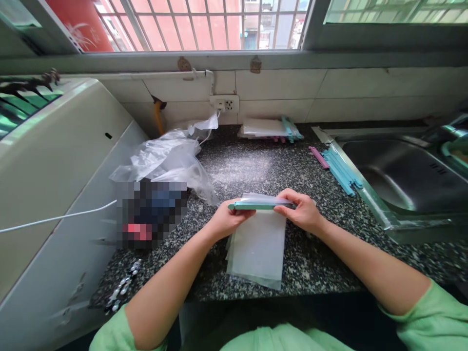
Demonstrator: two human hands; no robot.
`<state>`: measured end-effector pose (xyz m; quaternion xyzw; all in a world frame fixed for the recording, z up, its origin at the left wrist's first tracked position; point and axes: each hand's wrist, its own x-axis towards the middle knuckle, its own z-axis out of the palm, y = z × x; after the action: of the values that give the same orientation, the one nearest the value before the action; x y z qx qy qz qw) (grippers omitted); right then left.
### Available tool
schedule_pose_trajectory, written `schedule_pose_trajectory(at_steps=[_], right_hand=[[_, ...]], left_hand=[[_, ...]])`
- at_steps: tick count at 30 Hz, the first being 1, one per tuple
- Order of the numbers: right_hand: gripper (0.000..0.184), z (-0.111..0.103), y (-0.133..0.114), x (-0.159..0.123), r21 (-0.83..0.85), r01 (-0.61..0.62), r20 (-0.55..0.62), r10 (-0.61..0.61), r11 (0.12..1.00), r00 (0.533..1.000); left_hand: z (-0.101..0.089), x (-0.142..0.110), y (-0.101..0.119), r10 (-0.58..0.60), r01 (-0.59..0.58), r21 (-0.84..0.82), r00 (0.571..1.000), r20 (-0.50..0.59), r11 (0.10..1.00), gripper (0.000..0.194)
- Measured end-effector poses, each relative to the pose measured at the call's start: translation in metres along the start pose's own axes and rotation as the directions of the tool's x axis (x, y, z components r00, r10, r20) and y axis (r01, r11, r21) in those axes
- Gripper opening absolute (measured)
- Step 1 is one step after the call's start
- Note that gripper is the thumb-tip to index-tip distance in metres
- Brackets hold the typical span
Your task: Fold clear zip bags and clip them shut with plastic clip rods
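Note:
Between my hands is a turquoise bag-sealing clip (256,205), held level above the counter. My left hand (227,219) is closed on the clip's left end, thumb toward me. At the other end, my right hand (302,210) pinches the clip between thumb and fingers. A strip of clear plastic shows just behind the clip. Under it lies a stack of clear plastic bags (258,248) on the counter; whether the clip grips one of them I cannot tell. Several loose turquoise clips (341,170) and a pink clip (319,158) lie to the right, beside the sink.
A steel sink (395,170) is set into the speckled counter (234,165) at right. Crumpled clear plastic (171,153) and a blurred-out object (151,214) with a white cable lie left. Packed bags with clips (268,128) rest by the wall, near a socket (228,105).

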<state>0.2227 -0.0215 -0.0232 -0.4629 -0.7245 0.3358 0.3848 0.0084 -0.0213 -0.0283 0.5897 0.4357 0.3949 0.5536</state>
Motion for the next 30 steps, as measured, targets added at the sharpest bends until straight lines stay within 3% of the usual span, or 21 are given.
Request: schedule_pose_trajectory(at_steps=[4,8,10,16,23,30], right_hand=[[0.045,0.002,0.003,0.001,0.153,-0.145,0.007,0.145,0.978,0.989],[0.035,0.005,0.0,0.0,0.124,-0.197,0.162,0.176,0.973,0.971],[0.032,0.009,-0.001,-0.002,0.091,-0.185,0.183,0.166,0.979,0.969],[0.03,0.012,-0.001,-0.004,-0.027,-0.105,0.091,0.107,0.994,0.99],[0.021,0.012,-0.002,-0.005,-0.12,0.037,0.185,-0.015,0.992,0.983],[0.02,0.015,0.007,-0.005,-0.123,0.162,0.201,-0.135,0.979,0.97]], left_hand=[[-0.005,0.003,-0.005,0.026,-0.045,-0.083,0.977,-0.211,0.995,0.027],[-0.009,0.006,-0.011,0.069,-0.125,-0.131,0.928,-0.367,0.983,0.028],[-0.009,0.007,-0.012,0.07,-0.139,-0.154,0.918,-0.389,0.978,0.031],[-0.004,0.007,-0.01,0.063,-0.181,-0.239,0.9,-0.432,0.954,0.035],[-0.017,0.009,-0.007,0.057,-0.263,-0.304,0.833,-0.55,0.916,0.032],[-0.019,0.01,-0.01,0.046,-0.253,-0.299,0.828,-0.559,0.92,0.034]])
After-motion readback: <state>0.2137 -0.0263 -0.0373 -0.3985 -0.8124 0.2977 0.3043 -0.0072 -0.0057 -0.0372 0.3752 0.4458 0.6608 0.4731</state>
